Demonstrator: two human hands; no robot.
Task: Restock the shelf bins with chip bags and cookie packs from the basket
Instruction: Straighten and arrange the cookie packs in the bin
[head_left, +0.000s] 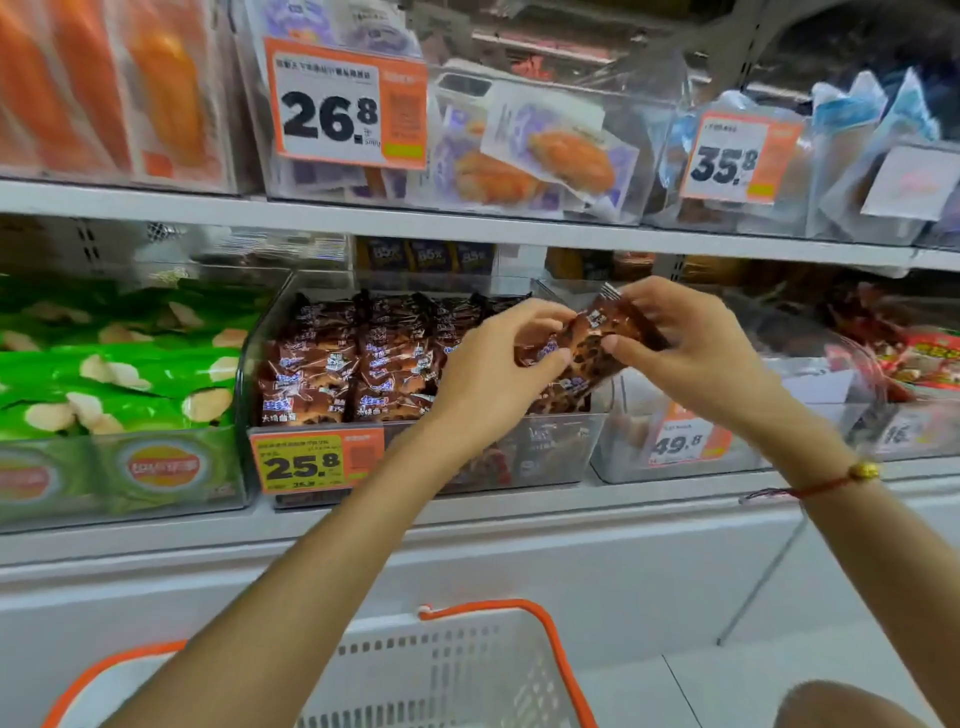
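At the snack shelf, I hold a brown cookie pack (587, 348) between both hands above the right end of the cookie bin (545, 447). My left hand (493, 374) and right hand (691, 348) each pinch it with thumb and fingertips, arms stretched forward over the basket (447, 670). Stocking is under way; next, I judge, the pack must be lowered into the bin's rows.
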